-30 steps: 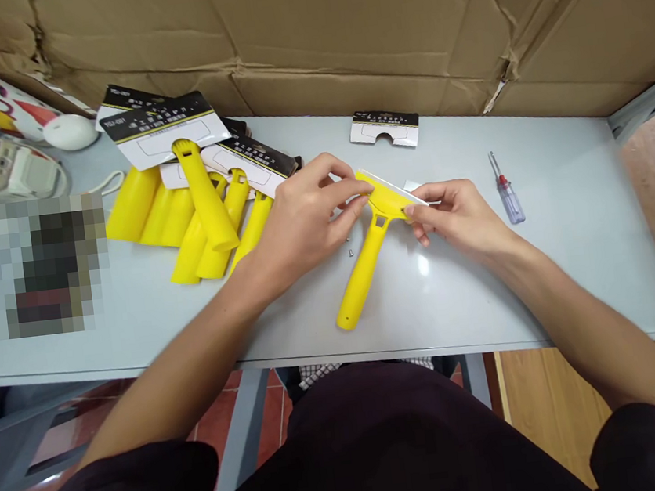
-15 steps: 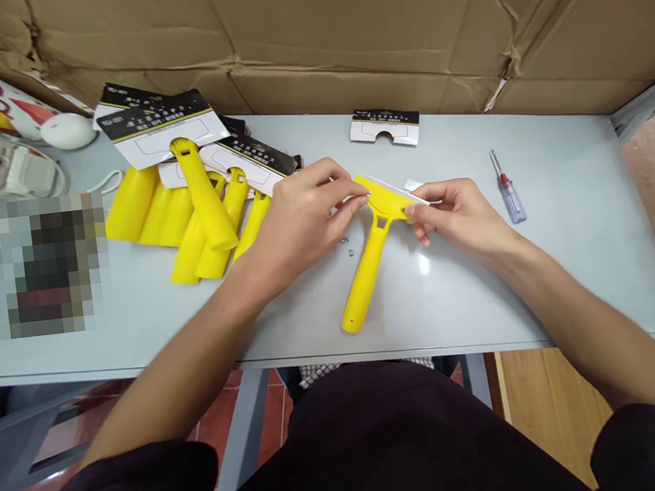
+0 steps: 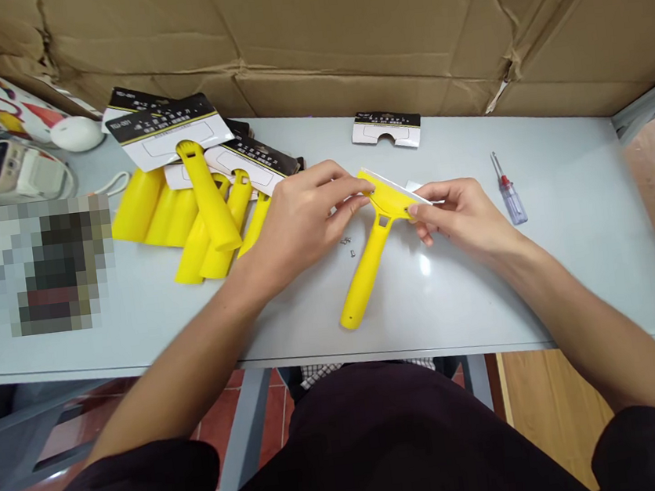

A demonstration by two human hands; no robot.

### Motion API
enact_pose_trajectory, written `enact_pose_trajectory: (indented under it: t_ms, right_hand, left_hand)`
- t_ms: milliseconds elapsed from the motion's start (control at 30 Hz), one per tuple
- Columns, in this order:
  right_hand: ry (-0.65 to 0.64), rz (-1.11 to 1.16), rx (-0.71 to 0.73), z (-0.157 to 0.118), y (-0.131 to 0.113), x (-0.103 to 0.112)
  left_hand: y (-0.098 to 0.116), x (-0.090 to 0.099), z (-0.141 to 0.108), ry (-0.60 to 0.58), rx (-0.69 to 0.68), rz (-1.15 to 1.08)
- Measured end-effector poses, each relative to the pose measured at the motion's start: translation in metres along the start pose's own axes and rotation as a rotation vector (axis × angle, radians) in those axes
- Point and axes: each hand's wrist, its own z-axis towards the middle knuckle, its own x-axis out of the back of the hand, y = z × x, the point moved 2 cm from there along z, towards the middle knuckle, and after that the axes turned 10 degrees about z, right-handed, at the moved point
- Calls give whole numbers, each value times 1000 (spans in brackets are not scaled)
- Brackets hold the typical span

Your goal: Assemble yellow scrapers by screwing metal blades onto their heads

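Note:
A yellow scraper (image 3: 366, 272) lies tilted, its handle toward the table's front edge and a pale strip along the far edge of its wide head. My right hand (image 3: 457, 211) grips the head's right end between thumb and fingers. At the head's left end, my left hand (image 3: 320, 207) has thumb and forefinger pinched over a screw hole, touching the head. Whatever is between those fingertips is too small to make out. Several small metal screws (image 3: 353, 253) lie on the table beside the left hand. Behind the right hand, a small pale piece (image 3: 413, 185) is partly hidden.
Several yellow scrapers (image 3: 214, 211) with black-and-white cards (image 3: 169, 128) are piled at the left. A folded card (image 3: 386, 129) stands at the back, a screwdriver (image 3: 509, 193) lies at the right. A white mouse (image 3: 77, 134) and a handheld device (image 3: 0, 172) are far left. Cardboard (image 3: 339, 31) walls the back.
The left fingertips have shifted slightly over the hole at the head's left end, and the head has turned a little. The right hand keeps its grip. The view has shifted slightly.

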Motion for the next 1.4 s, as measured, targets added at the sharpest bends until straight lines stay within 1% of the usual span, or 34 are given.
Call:
enact_pose_trajectory:
  t_ms: [233, 433, 633, 900, 1100, 1167, 1300, 1400]
  right_hand:
    - [7, -12, -15, -1, 0, -1]
    - [8, -7, -18, 0, -2, -2]
    - [-3, 2, -15, 0, -1, -1]
    - [-23, 23, -1, 1, 3, 2]
    - [-15, 26, -11, 1, 2, 2]
    - [-6, 24, -16, 0, 1, 2]
    - [43, 60, 0, 1, 3, 2]
    - [88, 118, 2, 4, 8, 1]
  left_hand:
    - [1, 0, 0, -13, -6, 22]
    - [-1, -1, 0, 2, -13, 31]
    - [-4, -3, 0, 8, -59, 32]
    - [-3, -1, 0, -2, -31, 35]
    - [-5, -2, -2, 14, -49, 40]
    - [-4, -2, -1, 19, -19, 43]
    - [5, 2, 0, 95, 90, -13]
    - [20, 1, -4, 41, 159, -96]
